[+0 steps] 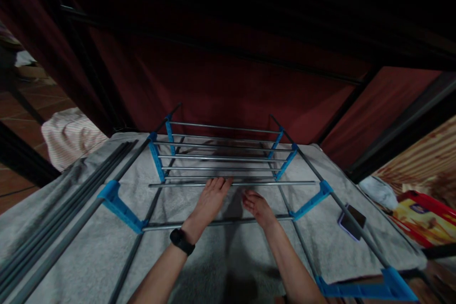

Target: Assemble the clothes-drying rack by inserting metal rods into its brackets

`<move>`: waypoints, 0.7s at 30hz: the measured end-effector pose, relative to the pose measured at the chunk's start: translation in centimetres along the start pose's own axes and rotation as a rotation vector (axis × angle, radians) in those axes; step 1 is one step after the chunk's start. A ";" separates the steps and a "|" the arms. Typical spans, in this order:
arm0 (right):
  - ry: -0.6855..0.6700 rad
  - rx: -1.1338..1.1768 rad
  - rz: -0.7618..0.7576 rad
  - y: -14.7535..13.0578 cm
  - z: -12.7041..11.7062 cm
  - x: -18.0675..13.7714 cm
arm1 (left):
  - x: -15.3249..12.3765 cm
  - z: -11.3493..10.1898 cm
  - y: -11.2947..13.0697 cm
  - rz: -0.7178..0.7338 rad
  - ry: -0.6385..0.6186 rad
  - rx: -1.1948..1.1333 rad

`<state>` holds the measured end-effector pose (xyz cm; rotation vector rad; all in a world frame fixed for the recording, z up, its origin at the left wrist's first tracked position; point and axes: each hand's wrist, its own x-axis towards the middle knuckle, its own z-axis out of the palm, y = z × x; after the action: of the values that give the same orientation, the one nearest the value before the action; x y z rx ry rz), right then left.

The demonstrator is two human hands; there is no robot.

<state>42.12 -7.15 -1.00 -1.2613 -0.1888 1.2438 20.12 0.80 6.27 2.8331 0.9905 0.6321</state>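
A rack of grey metal rods and blue plastic connectors (pixel 116 202) lies flat on a grey towel-covered surface (pixel 89 256). My left hand (pixel 212 197), with a black watch on its wrist, lies flat with fingers stretched out, its fingertips touching a loose grey rod (pixel 285 183) that lies across the frame. My right hand (pixel 258 206) rests just right of it with fingers loosely curled and apart, holding nothing, close to a lower cross rod (pixel 164 226). Beyond the hands, several parallel rods (pixel 221 156) sit fixed between blue side pieces.
A bundle of spare grey rods (pixel 53 228) lies along the left edge. A phone (pixel 351 221) lies on the towel at right. A red and yellow package (pixel 423 216) sits at far right. Dark red fabric panels in black frames (pixel 231 85) stand behind.
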 end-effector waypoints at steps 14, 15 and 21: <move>0.121 0.289 -0.062 0.4 -2.2 1.5 | -2.4 5.8 -3.4 -0.091 -0.199 0.055; 0.124 0.302 -0.071 0.4 -2.2 1.8 | -2.4 6.0 -3.5 -0.092 -0.213 0.060; 0.200 0.296 -0.076 0.5 -2.4 2.9 | -2.3 6.5 -3.7 -0.101 -0.279 0.085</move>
<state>44.70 -6.43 -3.74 -1.1013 0.0893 1.0304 19.01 2.68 -1.25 2.8155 1.1214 0.1819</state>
